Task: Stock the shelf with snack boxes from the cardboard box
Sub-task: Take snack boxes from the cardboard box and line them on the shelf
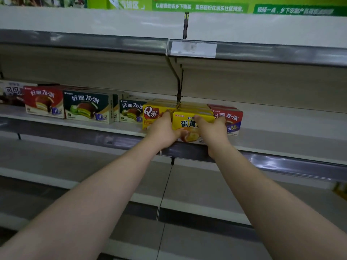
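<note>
Both hands seating a yellow box at the front edge of the middle shelf.

The middle shelf [281, 139] carries a row along its front edge: a red pie box [44, 102] and a green pie box [87, 107] toward the left end, a yellow Q box [151, 114], then a red box [231, 119] on the right. Between those last two sits the yellow egg-yolk pie box [189, 122], bright yellow with bold dark characters and a cake picture low on its face. The left hand [162, 129] and right hand [213, 128] each curl round a side of it, fingers over the top. The risk, I'd say: its base looks right at the lip, so letting go early could tip it forward, and a skewed push could jam it against its neighbours.
</note>
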`<state>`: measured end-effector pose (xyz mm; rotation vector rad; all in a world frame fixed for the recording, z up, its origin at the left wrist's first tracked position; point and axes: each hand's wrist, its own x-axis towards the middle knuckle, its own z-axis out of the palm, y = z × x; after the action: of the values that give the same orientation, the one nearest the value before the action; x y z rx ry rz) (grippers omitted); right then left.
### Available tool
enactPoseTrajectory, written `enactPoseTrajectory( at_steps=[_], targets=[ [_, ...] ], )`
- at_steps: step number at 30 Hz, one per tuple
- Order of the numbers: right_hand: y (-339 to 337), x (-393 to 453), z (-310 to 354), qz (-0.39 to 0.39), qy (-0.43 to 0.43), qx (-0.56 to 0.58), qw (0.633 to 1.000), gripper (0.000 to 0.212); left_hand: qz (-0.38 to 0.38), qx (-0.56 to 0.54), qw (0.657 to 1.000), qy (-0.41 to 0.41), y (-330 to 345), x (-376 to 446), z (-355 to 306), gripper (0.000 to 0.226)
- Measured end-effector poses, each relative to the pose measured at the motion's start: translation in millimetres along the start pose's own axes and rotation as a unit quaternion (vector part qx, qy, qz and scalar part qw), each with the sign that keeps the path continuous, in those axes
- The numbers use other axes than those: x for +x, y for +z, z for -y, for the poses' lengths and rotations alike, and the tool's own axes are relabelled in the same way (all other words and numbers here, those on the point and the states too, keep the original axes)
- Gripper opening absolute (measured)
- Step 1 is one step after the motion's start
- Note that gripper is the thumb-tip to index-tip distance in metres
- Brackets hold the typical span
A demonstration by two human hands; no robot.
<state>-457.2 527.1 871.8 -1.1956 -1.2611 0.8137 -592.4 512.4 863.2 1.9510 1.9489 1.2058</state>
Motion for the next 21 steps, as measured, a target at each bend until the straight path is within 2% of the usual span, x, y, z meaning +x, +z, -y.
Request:
enactPoseTrajectory(
  at_steps=[4,6,8,11,13,21],
  targets=[
    [-0.4,-31.8,6.6,-0.065,-0.114,-0.122,0.984,0.082,-0.049,-0.016,0.999,0.011,-15.9,-23.6,9.2,0.079],
    [9.7,-55.2,14.0,-0.075,-0.203,-0.188,0.958,0.076,-0.068,-0.040,0.997,0.011,-33.8,-37.1,22.2,0.070],
    [32.7,-80.5,23.3,-0.058,-0.248,-0.205,0.945,0.068,-0.077,-0.039,0.996,0.015,-56.5,-53.1,41.8,0.058],
    [88.9,-120.6,32.7,-0.001,-0.214,-0.195,0.957,0.058,-0.057,-0.007,0.998,0.014,-100.5,-87.3,83.1,0.038],
    [138.0,-157.6,33.3,0.045,-0.187,-0.190,0.963,0.051,-0.035,0.011,0.999,-0.016,-136.8,-114.3,126.1,0.030],
    [357.2,-331.8,16.3,0.255,-0.135,-0.163,0.944,0.023,-0.011,0.086,0.981,-0.171,-298.3,-267.3,338.9,0.023]
  ],
)
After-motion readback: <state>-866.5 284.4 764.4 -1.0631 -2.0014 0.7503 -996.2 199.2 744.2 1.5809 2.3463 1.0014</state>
